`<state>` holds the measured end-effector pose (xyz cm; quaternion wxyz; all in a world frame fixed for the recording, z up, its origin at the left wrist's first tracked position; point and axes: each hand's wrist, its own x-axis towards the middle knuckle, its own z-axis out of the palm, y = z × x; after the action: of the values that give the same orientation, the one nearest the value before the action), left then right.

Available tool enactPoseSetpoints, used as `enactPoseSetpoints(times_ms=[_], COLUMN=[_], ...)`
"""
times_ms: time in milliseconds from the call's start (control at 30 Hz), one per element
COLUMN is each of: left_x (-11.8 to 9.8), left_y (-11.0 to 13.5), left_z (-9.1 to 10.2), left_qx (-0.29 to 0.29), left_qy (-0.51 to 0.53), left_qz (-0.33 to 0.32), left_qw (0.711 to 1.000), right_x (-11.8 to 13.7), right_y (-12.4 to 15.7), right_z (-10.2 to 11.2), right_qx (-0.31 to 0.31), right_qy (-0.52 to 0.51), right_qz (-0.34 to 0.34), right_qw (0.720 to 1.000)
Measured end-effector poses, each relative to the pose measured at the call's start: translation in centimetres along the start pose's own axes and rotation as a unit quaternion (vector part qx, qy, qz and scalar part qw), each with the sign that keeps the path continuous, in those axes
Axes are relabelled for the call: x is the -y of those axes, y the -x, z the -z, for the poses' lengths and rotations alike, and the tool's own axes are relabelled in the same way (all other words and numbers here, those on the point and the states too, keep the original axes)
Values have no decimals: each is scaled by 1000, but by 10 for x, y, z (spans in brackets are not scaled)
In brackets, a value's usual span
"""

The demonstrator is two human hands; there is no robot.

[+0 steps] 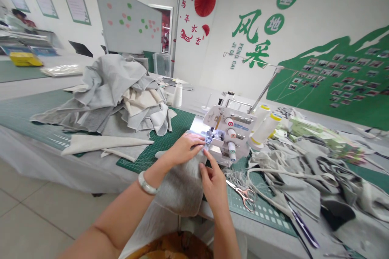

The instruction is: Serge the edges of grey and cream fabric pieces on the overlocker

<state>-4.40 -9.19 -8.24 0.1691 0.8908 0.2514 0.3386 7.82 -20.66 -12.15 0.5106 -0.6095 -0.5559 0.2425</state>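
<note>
A white overlock sewing machine (225, 133) stands on the green cutting mat, its lamp lit over the needle area. A grey fabric piece (182, 188) runs from the presser foot down over the table's front edge. My left hand (185, 147), with a pale bangle on the wrist, lies on the fabric just left of the foot, fingers stretched out. Close by, my right hand (214, 180) holds the fabric's right edge between thumb and fingers, below the foot. The fingertips of both hands are near each other; the fabric under them is partly hidden.
A big heap of grey and cream fabric (115, 93) fills the mat at left. Right of the machine lie scissors (244, 196), purple-handled snips (304, 226) and fabric scraps (291, 170). Thread cones (267, 127) stand behind. Another person (20, 20) is far left.
</note>
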Motion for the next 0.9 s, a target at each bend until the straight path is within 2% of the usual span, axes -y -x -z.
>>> enactPoseSetpoints(times_ms=[667,900], left_x=[-5,-3], left_y=[1,0], left_z=[3,4], left_qx=[7,18], left_qy=[-40,-55], left_qz=[-13,-24], left_qw=[999,998], right_x=[4,9], right_y=[1,3], right_z=[0,-3], right_qx=[5,-19], right_qy=[-10,-24], right_qz=[-8,0], right_qw=[1000,1000])
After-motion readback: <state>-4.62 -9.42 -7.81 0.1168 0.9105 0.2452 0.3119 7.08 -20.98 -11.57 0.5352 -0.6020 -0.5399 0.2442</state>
